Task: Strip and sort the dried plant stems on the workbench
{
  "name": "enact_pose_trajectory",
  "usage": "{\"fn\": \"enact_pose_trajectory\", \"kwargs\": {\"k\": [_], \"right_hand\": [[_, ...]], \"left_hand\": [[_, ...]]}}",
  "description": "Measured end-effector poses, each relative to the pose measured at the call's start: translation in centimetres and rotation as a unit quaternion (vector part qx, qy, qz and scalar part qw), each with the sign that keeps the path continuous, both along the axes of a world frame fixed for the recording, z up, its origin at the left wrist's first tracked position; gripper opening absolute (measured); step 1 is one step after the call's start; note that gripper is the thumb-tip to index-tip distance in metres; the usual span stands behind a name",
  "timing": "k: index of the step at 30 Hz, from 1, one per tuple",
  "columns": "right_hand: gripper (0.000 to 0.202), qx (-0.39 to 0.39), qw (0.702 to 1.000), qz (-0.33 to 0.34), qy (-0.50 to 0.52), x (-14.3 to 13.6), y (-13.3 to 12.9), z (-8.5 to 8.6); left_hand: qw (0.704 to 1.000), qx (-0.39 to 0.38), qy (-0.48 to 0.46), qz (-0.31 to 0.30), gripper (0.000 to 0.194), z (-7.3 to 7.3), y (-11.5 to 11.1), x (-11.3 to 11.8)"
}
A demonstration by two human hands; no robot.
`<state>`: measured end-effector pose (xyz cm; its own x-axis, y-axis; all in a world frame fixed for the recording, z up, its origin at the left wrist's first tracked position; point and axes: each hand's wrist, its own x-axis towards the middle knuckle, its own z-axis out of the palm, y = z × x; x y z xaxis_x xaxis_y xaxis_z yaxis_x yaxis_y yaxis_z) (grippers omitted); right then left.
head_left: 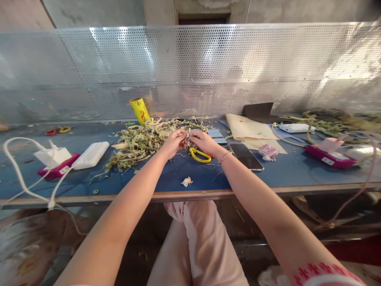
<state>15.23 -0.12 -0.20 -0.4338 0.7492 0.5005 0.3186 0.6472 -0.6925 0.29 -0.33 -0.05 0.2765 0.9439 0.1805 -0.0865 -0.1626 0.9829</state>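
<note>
My left hand [175,143] and my right hand [204,141] meet over the blue table [166,174], fingertips almost touching. Both are closed in a pinch; whatever small thing lies between the fingers is too small to make out. Behind and left of them spreads a heap of withered, pale green plant stems and leaves [133,141]. Just below my right hand lies a pair of scissors with yellow handles [201,155]. A small crumpled whitish scrap [187,181] rests nearer the table's front edge.
A yellow tube [139,111] leans behind the heap. At right are a phone [247,156], a pink toy [268,152], brown paper [247,127] and a purple power strip [330,157]. At left, a white power bank [91,155] and cables [14,169]. A perforated metal panel [190,71] stands behind.
</note>
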Motion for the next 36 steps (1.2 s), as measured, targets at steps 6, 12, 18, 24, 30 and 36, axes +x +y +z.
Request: {"fn": "enact_pose_trajectory", "kwargs": {"k": [6, 12, 18, 24, 30, 36], "right_hand": [[0.021, 0.009, 0.999, -0.020, 0.025, -0.05, -0.30, 0.32], [0.019, -0.076, 0.991, 0.031, 0.104, 0.01, 0.02, 0.00], [0.018, -0.109, 0.978, 0.062, 0.164, -0.18, -0.10, -0.05], [0.020, -0.156, 0.964, 0.068, 0.205, -0.35, 0.23, -0.16], [0.020, -0.090, 0.971, -0.026, 0.220, -0.26, 0.35, 0.15], [0.020, -0.074, 0.972, 0.004, 0.222, -0.32, 0.39, 0.13]], "left_hand": [[0.999, 0.003, -0.035, -0.029, 0.020, 0.08, -0.10, -0.06], [0.995, 0.012, -0.071, -0.067, 0.024, 0.06, -0.23, 0.08], [0.991, 0.019, -0.100, -0.091, 0.025, 0.13, -0.20, 0.11], [0.994, 0.070, -0.077, -0.045, 0.023, 0.01, -0.22, 0.16], [0.991, 0.129, -0.020, -0.014, 0.016, -0.46, 0.41, 0.05], [0.989, 0.142, 0.039, 0.005, 0.022, -0.60, 0.48, 0.20]]}}
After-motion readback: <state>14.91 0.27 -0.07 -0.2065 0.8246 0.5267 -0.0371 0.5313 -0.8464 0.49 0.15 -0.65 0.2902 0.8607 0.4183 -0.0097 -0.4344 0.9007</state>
